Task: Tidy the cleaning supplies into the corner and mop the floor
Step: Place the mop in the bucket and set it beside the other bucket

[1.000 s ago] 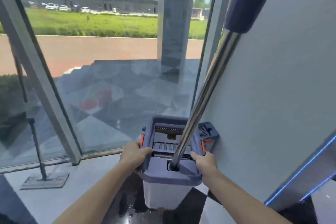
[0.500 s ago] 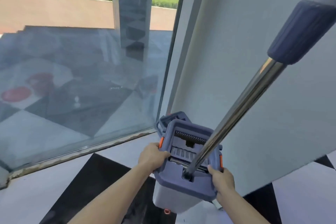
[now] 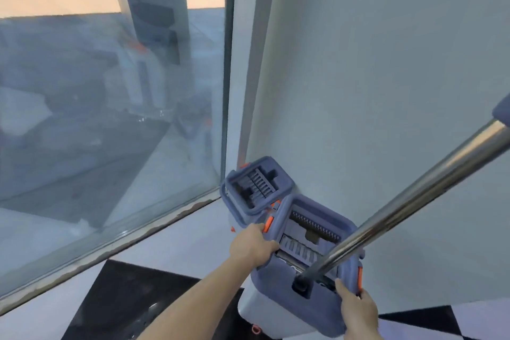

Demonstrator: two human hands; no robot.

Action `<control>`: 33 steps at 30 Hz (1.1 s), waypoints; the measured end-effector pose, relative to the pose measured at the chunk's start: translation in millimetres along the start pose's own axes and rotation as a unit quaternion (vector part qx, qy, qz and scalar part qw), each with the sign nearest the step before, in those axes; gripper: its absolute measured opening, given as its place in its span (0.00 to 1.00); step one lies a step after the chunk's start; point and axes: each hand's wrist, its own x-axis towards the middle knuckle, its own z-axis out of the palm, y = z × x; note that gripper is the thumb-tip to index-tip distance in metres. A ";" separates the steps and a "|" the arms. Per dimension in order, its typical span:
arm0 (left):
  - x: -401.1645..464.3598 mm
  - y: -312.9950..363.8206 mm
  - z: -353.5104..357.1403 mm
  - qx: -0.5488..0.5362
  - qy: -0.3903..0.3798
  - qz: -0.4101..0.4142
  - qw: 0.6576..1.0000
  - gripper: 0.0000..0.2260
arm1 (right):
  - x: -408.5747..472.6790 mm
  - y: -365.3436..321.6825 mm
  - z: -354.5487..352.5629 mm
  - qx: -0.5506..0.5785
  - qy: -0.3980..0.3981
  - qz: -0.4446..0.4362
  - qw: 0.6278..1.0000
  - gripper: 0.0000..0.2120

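Gripping the mop bucket (image 3: 309, 270) by its two long sides, we have our left hand (image 3: 252, 246) curled over the rim nearest the glass wall (image 3: 110, 119) and our right hand (image 3: 356, 309) clamped on the opposite rim, thumb on top and the other fingers wrapped out of sight underneath. The bucket hangs between our hands, tilted, its long axis running away from us toward the corner where the glass wall meets the pale wall (image 3: 386, 63). A second bucket (image 3: 255, 186) of the same blue-and-orange make already sits in that corner, just beyond ours and so close that the two rims look to be touching or nearly so; we cannot tell which. The mop handle (image 3: 414, 201) stands in the near slot of our bucket and slants up and away from the second bucket, out past the right edge of the view, close beside the pale wall. We judge the coming move to be a short set-down right beside the second bucket, and both hands are equally placed for it, one at each side. What stands in the way is the second bucket itself, dead ahead, and the pale wall beside the right hand, which leaves little room for the knuckles and the leaning handle. Below us the floor (image 3: 132, 295) is black-and-white tile, glossy and seemingly wet on the black square beside the bucket.
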 end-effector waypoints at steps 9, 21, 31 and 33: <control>136.2 -40.7 46.7 0.035 -0.026 0.080 0.996 0.16 | 105.4 47.6 85.0 0.064 0.054 -0.031 0.996 0.13; 247.8 -82.6 108.0 0.049 0.002 0.178 0.983 0.07 | 214.8 104.1 166.5 0.149 0.118 -0.074 0.979 0.15; 288.7 -93.4 115.1 0.082 0.018 0.202 0.976 0.03 | 227.5 115.7 204.6 0.138 0.160 -0.079 0.974 0.20; 294.6 -95.5 117.0 0.106 0.042 0.212 0.971 0.17 | 227.1 117.3 210.5 0.125 0.164 -0.090 0.974 0.23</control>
